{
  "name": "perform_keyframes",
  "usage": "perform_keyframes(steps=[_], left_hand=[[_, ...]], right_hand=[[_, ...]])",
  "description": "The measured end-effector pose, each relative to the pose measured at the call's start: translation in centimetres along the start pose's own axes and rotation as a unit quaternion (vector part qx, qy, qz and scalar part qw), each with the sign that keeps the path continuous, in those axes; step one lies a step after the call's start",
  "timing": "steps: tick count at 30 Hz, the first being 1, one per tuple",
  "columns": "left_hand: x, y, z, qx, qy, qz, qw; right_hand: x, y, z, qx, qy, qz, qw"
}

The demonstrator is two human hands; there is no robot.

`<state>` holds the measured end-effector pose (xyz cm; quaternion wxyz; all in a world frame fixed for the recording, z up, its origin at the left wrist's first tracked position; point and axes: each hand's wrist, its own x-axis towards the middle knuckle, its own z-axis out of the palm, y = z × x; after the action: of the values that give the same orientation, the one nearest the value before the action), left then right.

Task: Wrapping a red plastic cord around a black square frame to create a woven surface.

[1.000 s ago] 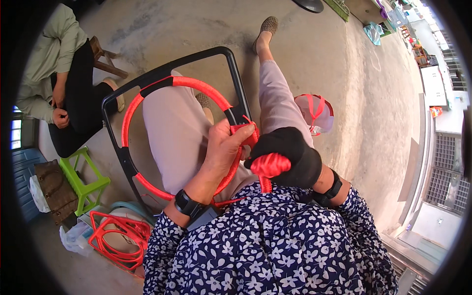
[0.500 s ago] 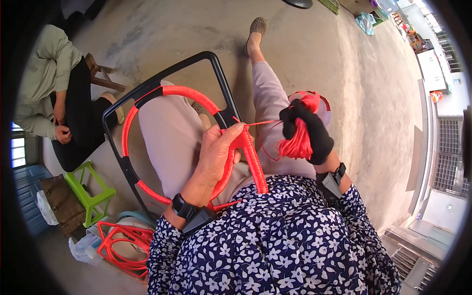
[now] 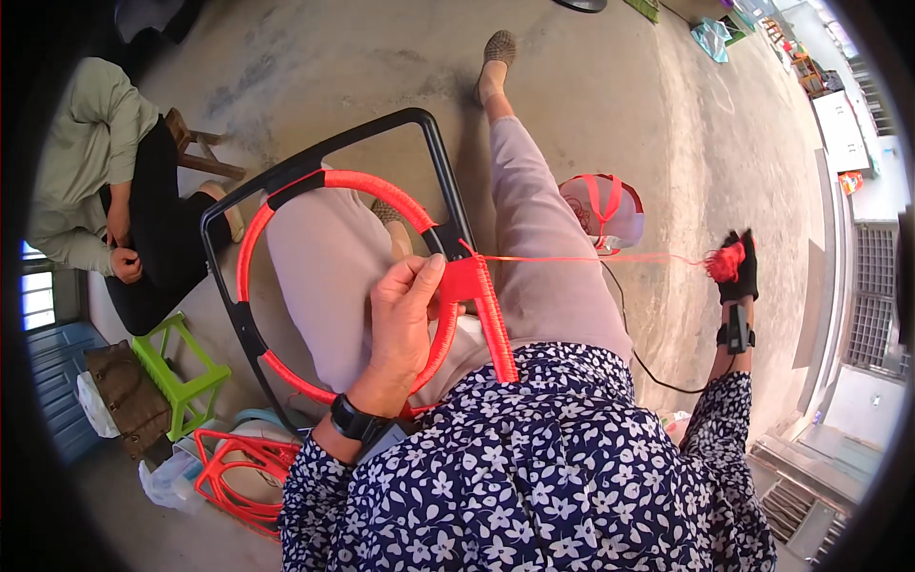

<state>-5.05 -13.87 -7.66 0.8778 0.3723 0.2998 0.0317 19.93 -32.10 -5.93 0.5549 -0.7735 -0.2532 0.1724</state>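
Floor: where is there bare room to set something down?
Bare floor shows between the wooden stool and the right shoe, and from that shoe toward the blue bag. Lower left is crowded with a green stool, brown bag and red cords. A red strand runs to the right hand.

The right hand (image 3: 740,284), in a black glove, has swung from close to the frame (image 3: 444,162) to far out at the person's right, carrying a bundle (image 3: 723,262) of red cord, with a long strand (image 3: 572,258) now stretched across the leg (image 3: 538,219). The left hand (image 3: 405,305) has slid its thumb back, baring more red wrapping (image 3: 464,280), while a black cable (image 3: 667,386) has come into sight and the bag (image 3: 626,224) is no longer partly hidden by the glove.
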Motion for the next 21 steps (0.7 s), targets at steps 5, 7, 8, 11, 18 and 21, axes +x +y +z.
perform_keyframes(steps=[5,7,8,11,18,21], left_hand=[[1.1,-0.2,-0.1,-0.043,0.058,0.029,0.997],[1.1,-0.5,0.3,0.002,0.019,0.055,0.998],[1.4,-0.7,0.2,0.018,0.002,0.064,0.998],[1.6,-0.8,-0.8,0.029,-0.005,0.008,1.0],[0.1,0.7,0.5,0.362,0.159,0.332,0.856],[-0.7,1.3,0.6,0.448,0.175,0.505,0.717]], right_hand=[[-7.7,-1.4,-1.8,-0.149,-0.275,0.137,0.94],[-10.6,-1.8,0.3,-0.133,-0.386,0.157,0.899],[-10.4,-1.8,3.2,-0.091,-0.35,0.063,0.93],[-7.8,-0.8,10.4,-0.022,-0.302,-0.064,0.951],[-5.4,-1.9,10.4,0.061,-0.079,0.062,0.993],[-6.0,-4.4,10.3,0.074,0.059,-0.059,0.994]])
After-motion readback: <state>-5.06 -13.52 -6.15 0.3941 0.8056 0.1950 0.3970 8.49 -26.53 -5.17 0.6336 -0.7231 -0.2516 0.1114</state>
